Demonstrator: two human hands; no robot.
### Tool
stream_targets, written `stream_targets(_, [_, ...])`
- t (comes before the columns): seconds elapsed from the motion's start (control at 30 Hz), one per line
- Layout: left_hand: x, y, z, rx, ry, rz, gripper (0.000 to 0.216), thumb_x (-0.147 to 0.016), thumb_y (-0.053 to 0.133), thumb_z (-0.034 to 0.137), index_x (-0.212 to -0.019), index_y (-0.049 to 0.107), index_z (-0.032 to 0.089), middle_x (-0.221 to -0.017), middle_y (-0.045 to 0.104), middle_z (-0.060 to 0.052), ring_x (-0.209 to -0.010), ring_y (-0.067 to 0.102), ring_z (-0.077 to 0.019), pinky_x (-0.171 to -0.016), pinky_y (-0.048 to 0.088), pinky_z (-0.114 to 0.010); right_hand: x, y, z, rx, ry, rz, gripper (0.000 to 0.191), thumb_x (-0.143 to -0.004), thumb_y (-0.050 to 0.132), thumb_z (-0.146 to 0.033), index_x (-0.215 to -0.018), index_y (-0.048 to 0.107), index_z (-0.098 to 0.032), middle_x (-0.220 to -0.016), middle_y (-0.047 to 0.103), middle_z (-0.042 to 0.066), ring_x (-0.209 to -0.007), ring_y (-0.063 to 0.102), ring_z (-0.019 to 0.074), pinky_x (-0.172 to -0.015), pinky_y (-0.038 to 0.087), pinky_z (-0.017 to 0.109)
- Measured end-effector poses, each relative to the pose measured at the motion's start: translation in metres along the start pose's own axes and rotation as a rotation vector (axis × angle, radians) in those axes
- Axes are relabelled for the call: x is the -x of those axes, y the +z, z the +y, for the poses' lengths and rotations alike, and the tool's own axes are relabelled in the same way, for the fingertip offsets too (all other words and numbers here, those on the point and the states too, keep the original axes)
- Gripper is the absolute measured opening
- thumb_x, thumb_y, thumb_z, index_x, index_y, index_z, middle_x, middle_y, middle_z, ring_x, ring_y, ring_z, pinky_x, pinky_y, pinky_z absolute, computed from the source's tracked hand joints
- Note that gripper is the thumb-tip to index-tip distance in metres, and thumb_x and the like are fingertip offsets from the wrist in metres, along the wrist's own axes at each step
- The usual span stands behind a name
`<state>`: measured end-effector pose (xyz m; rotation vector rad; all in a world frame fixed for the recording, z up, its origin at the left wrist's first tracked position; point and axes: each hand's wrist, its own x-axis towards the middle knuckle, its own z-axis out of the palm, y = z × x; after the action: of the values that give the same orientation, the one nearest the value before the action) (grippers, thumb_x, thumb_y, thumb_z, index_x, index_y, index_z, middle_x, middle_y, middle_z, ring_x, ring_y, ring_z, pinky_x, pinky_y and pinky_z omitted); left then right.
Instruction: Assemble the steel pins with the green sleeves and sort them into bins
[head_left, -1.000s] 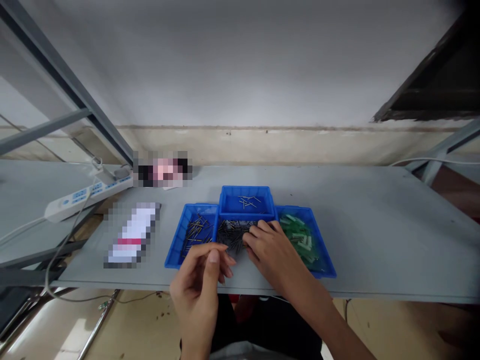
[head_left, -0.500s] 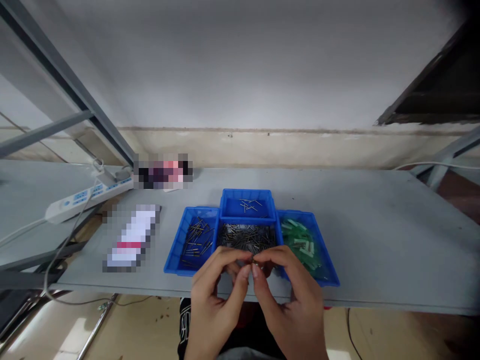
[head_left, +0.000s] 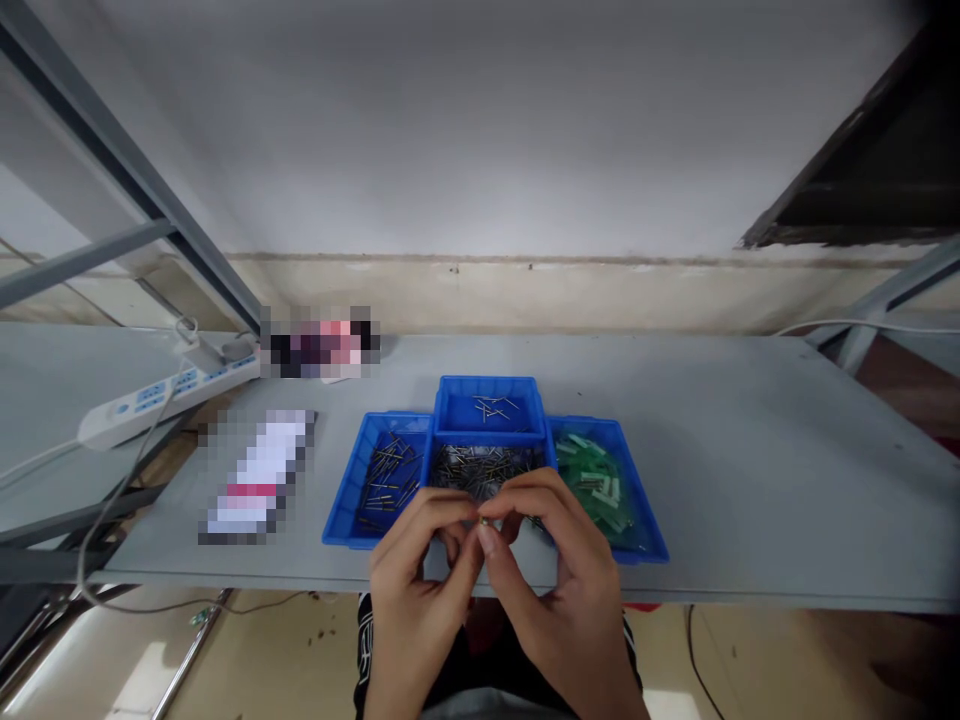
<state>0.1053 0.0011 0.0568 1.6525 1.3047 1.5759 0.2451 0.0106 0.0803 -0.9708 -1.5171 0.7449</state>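
Observation:
My left hand (head_left: pixel 416 580) and my right hand (head_left: pixel 559 580) meet fingertip to fingertip over the near edge of the grey table (head_left: pixel 750 480). Both pinch a small metal pin (head_left: pixel 482 521) between thumbs and forefingers. Just behind them sits the middle blue tray (head_left: pixel 487 468) full of dark metal pins. A left blue tray (head_left: pixel 379 480) holds a looser scatter of pins. On the right, another blue tray (head_left: pixel 611 490) contains green plastic pieces. Behind these, the far blue tray (head_left: pixel 489 405) has only a few pins.
A white power strip (head_left: pixel 165 390) with its cable lies at the back left. A blurred white packet (head_left: pixel 255 475) lies left of the trays, and a blurred object (head_left: pixel 319 342) sits behind it. Grey metal frame bars (head_left: pixel 112 160) rise at the left.
My right hand left the middle tray and came back to meet my left hand at the table's near edge. Both now pinch a small pin together.

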Motion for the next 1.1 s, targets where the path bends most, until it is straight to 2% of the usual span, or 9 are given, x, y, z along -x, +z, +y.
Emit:
stream_targets(0.2, [0.008, 0.009, -0.001, 0.073, -0.099, 0.039, 0.014, -0.102, 0.072, 0.015, -0.096, 0.075, 0.027, -0.095, 0.079, 0.001, -0.083, 0.076, -0.0151, -0.073, 0.060, -0.022, 0.013, 0.005, 0.015, -0.079, 0.056, 0.048, 0.025, -0.101, 0.068, -0.014, -0.120, 0.071, -0.030, -0.108, 0.064, 0.001, -0.093, 0.068, 0.0152, -0.079, 0.058, 0.028])
stream_targets(0.37, [0.006, 0.010, -0.001, 0.027, -0.092, 0.034, 0.011, -0.100, 0.074, 0.016, -0.095, 0.076, 0.025, -0.084, 0.076, 0.001, -0.076, 0.074, -0.0155, -0.068, 0.058, -0.022, 0.014, 0.002, 0.019, -0.053, 0.058, 0.033, 0.021, -0.102, 0.068, -0.015, -0.116, 0.073, -0.030, -0.110, 0.064, 0.001, -0.097, 0.070, 0.0160, -0.082, 0.058, 0.028])
stream_targets(0.6, [0.006, 0.009, 0.001, 0.014, -0.081, 0.011, 0.013, -0.101, 0.072, 0.014, -0.093, 0.074, 0.025, -0.089, 0.077, 0.001, -0.080, 0.075, -0.0149, -0.069, 0.058, -0.022, 0.013, -0.006, 0.014, 0.007, 0.055, 0.028, 0.016, -0.104, 0.067, -0.016, -0.110, 0.075, -0.028, -0.109, 0.066, 0.002, -0.101, 0.072, 0.0165, -0.082, 0.059, 0.027])
stream_targets(0.9, [0.004, 0.009, -0.004, 0.030, -0.052, 0.008, 0.015, -0.100, 0.072, 0.013, -0.090, 0.073, 0.024, -0.094, 0.078, -0.001, -0.082, 0.076, -0.0156, -0.069, 0.058, -0.022, 0.010, -0.012, 0.012, 0.015, 0.072, -0.004, 0.019, -0.103, 0.068, -0.013, -0.110, 0.076, -0.029, -0.109, 0.069, 0.001, -0.095, 0.071, 0.0153, -0.080, 0.059, 0.027])
stream_targets(1.1, [0.005, 0.006, -0.005, -0.044, -0.131, 0.003, 0.009, -0.100, 0.074, 0.016, -0.096, 0.078, 0.023, -0.091, 0.079, -0.002, -0.083, 0.077, -0.0175, -0.067, 0.058, -0.023, 0.010, -0.012, 0.015, 0.052, 0.043, -0.040, 0.022, -0.103, 0.068, -0.011, -0.114, 0.077, -0.028, -0.111, 0.070, 0.002, -0.095, 0.069, 0.0153, -0.082, 0.058, 0.029])
